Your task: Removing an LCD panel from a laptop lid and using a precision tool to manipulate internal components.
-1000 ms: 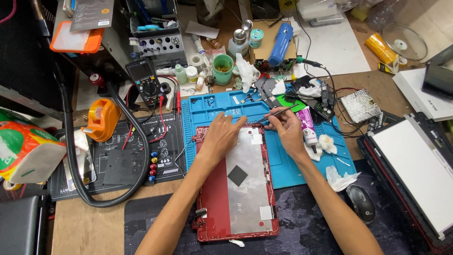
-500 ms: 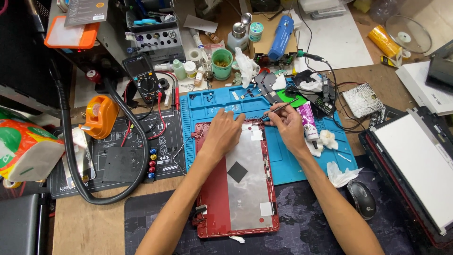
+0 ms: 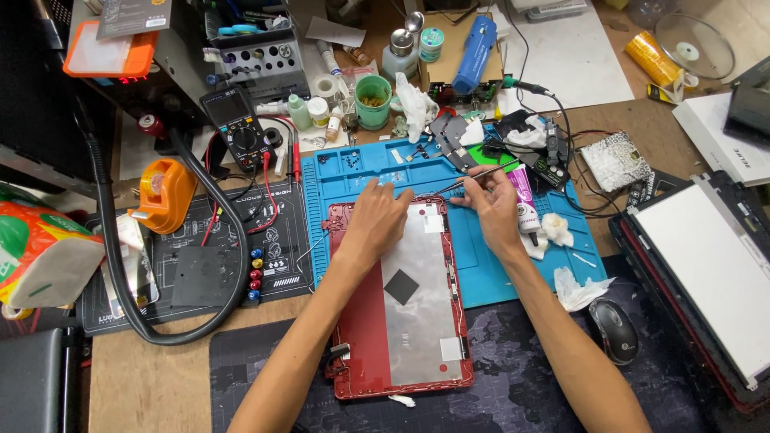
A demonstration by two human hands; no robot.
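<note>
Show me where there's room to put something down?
The dark desk mat is bare between the red laptop cover and the mouse. The wood below the black hose is bare too. Above the blue repair mat, bottles and tools crowd.

red lid shell (image 3: 362, 321): matt plastic | liner (image 3: 417, 297): dull metal foil | mat (image 3: 481, 265): smooth blue rubber | tweezers (image 3: 481, 172): shiny metal

One view only, from a camera worn on the head; it looks steeply down and forward over a cluttered workbench (image 3: 120, 377); close enough that both forearms enter from the bottom edge; no second view shares the scene.
</note>
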